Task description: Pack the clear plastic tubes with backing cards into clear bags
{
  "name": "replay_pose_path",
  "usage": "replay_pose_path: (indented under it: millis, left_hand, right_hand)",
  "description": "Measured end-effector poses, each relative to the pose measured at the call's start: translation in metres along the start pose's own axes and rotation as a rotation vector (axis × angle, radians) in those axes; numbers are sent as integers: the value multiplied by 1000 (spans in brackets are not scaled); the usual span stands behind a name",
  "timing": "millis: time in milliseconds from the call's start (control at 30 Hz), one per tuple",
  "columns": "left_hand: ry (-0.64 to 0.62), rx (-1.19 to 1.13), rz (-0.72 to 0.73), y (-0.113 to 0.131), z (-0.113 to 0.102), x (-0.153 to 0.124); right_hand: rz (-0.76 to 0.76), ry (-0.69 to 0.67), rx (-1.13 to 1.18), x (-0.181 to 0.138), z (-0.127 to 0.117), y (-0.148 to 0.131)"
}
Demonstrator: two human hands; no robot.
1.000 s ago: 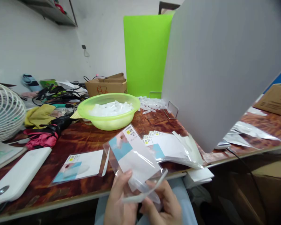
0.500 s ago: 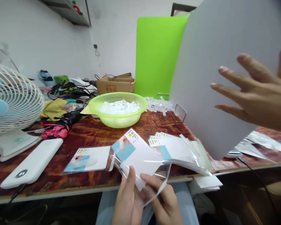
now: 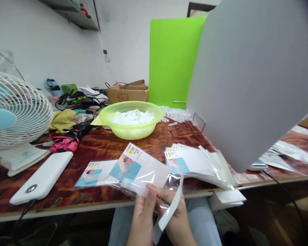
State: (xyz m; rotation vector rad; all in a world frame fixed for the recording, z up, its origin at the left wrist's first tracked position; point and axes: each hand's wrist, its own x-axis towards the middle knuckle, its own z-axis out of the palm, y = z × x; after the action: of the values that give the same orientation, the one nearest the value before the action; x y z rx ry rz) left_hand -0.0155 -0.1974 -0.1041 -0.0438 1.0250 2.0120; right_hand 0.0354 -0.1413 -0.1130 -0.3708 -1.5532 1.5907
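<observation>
My left hand [image 3: 141, 218] and my right hand [image 3: 175, 218] are closed together on a clear plastic packet [image 3: 140, 171] holding a white card with a blue picture, just in front of the table edge. A white adhesive strip [image 3: 169, 212] hangs loose from the packet between my fingers. A finished packet [image 3: 93, 172] lies flat on the table to the left. A stack of similar packets [image 3: 192, 162] lies to the right. A green bowl [image 3: 130, 129] of small white plastic pieces stands behind them.
A white fan [image 3: 14, 109] stands at the left beside a white power bank [image 3: 42, 177] and a folded red umbrella [image 3: 64, 143]. A grey divider board [image 3: 251, 78] and a green board [image 3: 171, 58] stand at the right. Cardboard box [image 3: 127, 94] and cables sit at the back.
Another person's hand that reached in from the right is gone. The packet has tilted flatter and moved left, and the white strip now hangs down between my hands.
</observation>
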Motion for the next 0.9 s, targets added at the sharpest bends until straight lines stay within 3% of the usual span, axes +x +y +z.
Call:
replay_pose_path:
  millis: [100, 167, 233, 333, 433, 533, 600, 700, 767, 800, 900]
  left_hand:
    - [44, -8, -55, 5, -2, -5]
    - [30, -5, -88, 8, -3, -8]
    - [17, 6, -87, 12, -4, -9]
    - [43, 23, 22, 28, -4, -6]
    - [-35, 12, 143, 58, -5, 5]
    - [-111, 157, 91, 91, -12, 20]
    - [-93, 297, 1, 104, -19, 28]
    - [45, 335, -31, 99, -22, 32]
    - [87, 369, 106, 79, -14, 29]
    - [44, 458, 224, 66, -8, 26]
    - [-337, 1041, 676, 24, 14, 24]
  right_hand:
    - [-149, -211, -258, 1, -6, -4]
    - [-234, -144, -380, -1, -3, -4]
    - [-304, 24, -383, -4, 4, -4]
    - [-294, 181, -305, -11, 11, -4]
    - [-83, 286, -189, -15, 3, -9]
    - [89, 418, 34, -16, -19, -19]
    - [82, 420, 171, -15, -33, -25]
    - [-129, 271, 274, -15, -45, -29]
    - [-296, 257, 252, -18, -44, -30]
    - [-342, 306, 224, -19, -42, -29]
    - [-271, 534, 129, -30, -33, -20]
